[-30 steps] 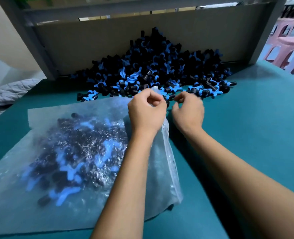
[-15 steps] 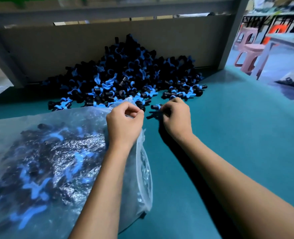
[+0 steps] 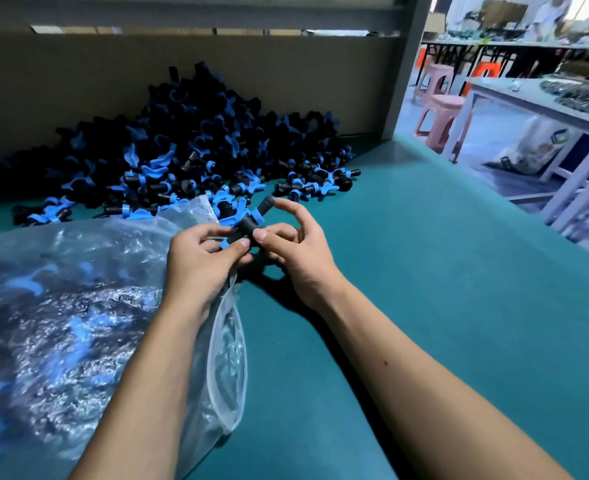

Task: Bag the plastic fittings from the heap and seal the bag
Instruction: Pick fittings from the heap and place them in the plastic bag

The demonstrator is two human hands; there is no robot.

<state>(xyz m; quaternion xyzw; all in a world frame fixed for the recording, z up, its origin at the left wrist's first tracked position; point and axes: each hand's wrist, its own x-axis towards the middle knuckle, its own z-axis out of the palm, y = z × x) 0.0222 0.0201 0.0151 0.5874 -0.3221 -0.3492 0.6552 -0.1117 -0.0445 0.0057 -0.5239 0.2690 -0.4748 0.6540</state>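
Note:
A heap of black and blue plastic fittings [image 3: 196, 150] lies against the back board of the green table [image 3: 424, 289]. A clear plastic bag [image 3: 78, 306], partly filled with fittings, lies at the left with its mouth open toward the right. My left hand [image 3: 199, 265] rests over the bag's mouth edge and pinches a black and blue fitting [image 3: 251, 220]. My right hand [image 3: 296, 244] pinches the same fitting from the right, thumb and forefinger on its black barrel, other fingers spread.
A grey post [image 3: 404, 64] marks the table's back right corner. Beyond the right edge stand pink stools [image 3: 438, 112] and a white bench [image 3: 542, 109] with more parts. A person stands far off at the top right.
Both hands have lifted a fitting off the table at the heap's front edge and hold it between them above the bag's mouth. The camera has swung to the right.

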